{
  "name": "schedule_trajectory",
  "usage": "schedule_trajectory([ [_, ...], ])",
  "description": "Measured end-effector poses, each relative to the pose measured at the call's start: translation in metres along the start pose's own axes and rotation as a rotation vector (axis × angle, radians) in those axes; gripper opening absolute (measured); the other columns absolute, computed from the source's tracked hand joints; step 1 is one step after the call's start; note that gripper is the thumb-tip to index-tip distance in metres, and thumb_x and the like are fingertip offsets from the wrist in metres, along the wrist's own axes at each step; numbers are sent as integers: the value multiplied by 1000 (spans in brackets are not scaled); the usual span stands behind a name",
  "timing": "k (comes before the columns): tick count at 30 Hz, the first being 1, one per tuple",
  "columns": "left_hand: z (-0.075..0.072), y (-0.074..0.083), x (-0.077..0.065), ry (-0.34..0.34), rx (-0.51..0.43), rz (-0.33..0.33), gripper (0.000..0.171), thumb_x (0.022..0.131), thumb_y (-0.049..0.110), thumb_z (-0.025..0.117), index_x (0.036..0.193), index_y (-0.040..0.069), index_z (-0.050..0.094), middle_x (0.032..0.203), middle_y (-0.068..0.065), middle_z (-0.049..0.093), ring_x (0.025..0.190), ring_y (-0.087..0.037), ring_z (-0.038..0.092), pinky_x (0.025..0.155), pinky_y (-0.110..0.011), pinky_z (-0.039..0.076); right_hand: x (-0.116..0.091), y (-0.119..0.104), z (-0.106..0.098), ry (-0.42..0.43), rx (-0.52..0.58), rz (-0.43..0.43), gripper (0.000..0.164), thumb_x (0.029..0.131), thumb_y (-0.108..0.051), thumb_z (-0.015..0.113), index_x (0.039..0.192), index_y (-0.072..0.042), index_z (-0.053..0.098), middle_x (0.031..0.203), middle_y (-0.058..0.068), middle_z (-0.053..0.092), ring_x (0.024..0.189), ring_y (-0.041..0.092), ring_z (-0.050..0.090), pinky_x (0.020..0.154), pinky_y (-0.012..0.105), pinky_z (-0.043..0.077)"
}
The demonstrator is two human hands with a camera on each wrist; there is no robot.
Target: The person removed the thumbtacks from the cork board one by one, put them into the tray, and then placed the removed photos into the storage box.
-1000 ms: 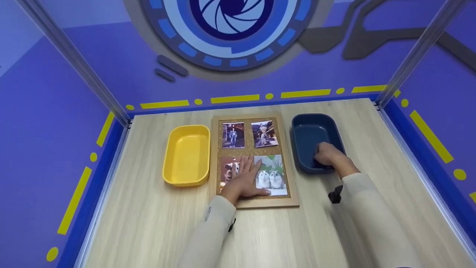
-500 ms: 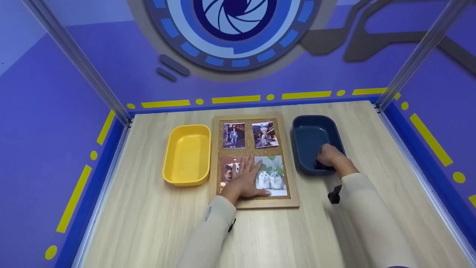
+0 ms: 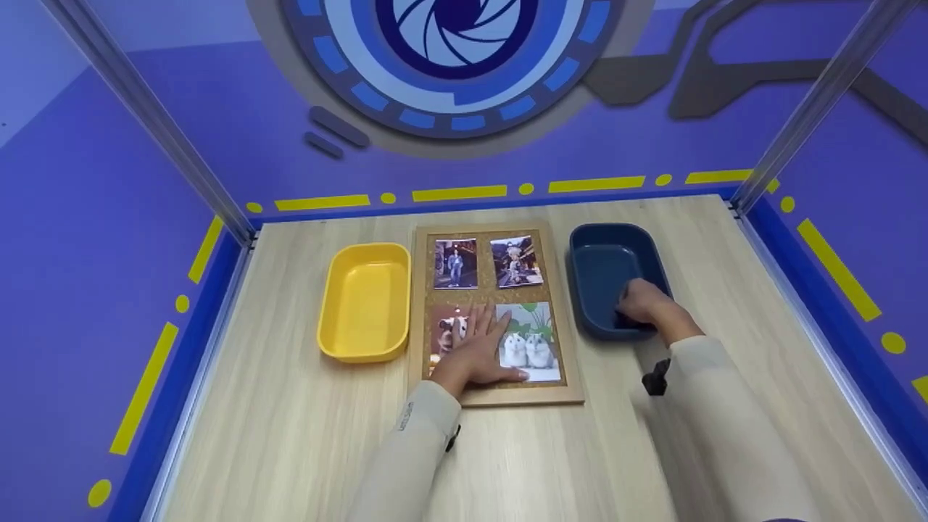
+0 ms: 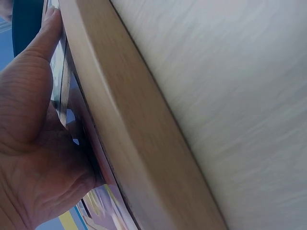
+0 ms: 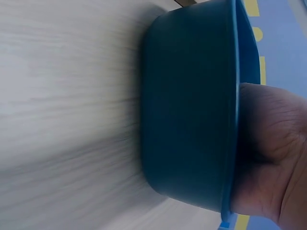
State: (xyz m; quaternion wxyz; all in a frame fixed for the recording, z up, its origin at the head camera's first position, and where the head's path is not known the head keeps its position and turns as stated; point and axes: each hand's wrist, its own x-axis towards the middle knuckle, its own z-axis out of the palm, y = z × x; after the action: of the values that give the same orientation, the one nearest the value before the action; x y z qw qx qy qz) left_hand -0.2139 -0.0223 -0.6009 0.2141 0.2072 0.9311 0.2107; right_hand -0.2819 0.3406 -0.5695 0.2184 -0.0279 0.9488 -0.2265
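My left hand (image 3: 478, 355) rests with spread fingers on a wood-framed cork board (image 3: 464, 296). Under its fingers is a brown-background animal photo (image 3: 444, 335), partly covered. The thumb lies along the lower edge of a photo of two white hamsters (image 3: 536, 348). Two smaller photos, one of a person in blue (image 3: 455, 264) and one of a standing figure (image 3: 516, 261), sit on the board's upper half. My right hand (image 3: 644, 301) reaches down into the near end of a dark blue tray (image 3: 602, 275). Its fingertips are hidden, so I cannot tell what they hold.
A yellow tray (image 3: 365, 308) stands left of the board, with a bare inside. All stand on a pale wooden table (image 3: 290, 435). Purple-blue panels (image 3: 464, 170) with yellow marks enclose the back and sides, and metal posts (image 3: 812, 101) rise at the back corners.
My right hand has shifted very slightly within the dark blue tray. My left hand and the photos keep their places on the board.
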Motion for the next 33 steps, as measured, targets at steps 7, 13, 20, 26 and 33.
schedule_trajectory([
  [7, 0, 0, 1, -4, 21, 4, 122, 83, 76, 75, 174, 27, 9, 182, -11, -13, 169, -37, -15, 132, -71, -11, -5, -4, -7, 47, -30, -30, 30, 92, -7, 54, 66, -16, 41, 63, -4, 36, 62, 18, 40, 65, 32, 38],
  [13, 3, -4, 5, -22, -11, -11, 123, 82, 75, 77, 174, 31, 7, 181, -7, -18, 168, -35, -20, 131, -70, -15, -19, -17, -8, 202, -5, -74, 13, 98, -10, 57, 98, 1, 63, 95, 18, 67, 89, 33, 64, 82, 49, 54],
  [20, 0, -2, 2, -12, 22, -8, 123, 82, 77, 75, 174, 29, 8, 181, -9, -16, 169, -36, -17, 131, -69, -14, -37, -49, 0, 362, 48, -148, 18, 105, -13, 57, 110, 2, 66, 103, 23, 73, 92, 36, 68, 84, 57, 55],
  [26, 0, -1, 0, -6, 39, -13, 122, 83, 77, 74, 174, 29, 8, 182, -8, -14, 169, -35, -16, 132, -70, -11, -48, -82, 16, 481, 59, -277, 16, 105, -16, 64, 107, 0, 69, 100, 19, 73, 89, 34, 68, 80, 53, 56],
  [33, 1, -1, 2, -7, 32, -17, 123, 82, 78, 74, 174, 29, 8, 182, -8, -14, 169, -34, -16, 133, -70, -10, -57, -109, 38, 487, 53, -355, 35, 101, -20, 72, 131, -1, 67, 123, 20, 71, 114, 37, 68, 100, 57, 57],
])
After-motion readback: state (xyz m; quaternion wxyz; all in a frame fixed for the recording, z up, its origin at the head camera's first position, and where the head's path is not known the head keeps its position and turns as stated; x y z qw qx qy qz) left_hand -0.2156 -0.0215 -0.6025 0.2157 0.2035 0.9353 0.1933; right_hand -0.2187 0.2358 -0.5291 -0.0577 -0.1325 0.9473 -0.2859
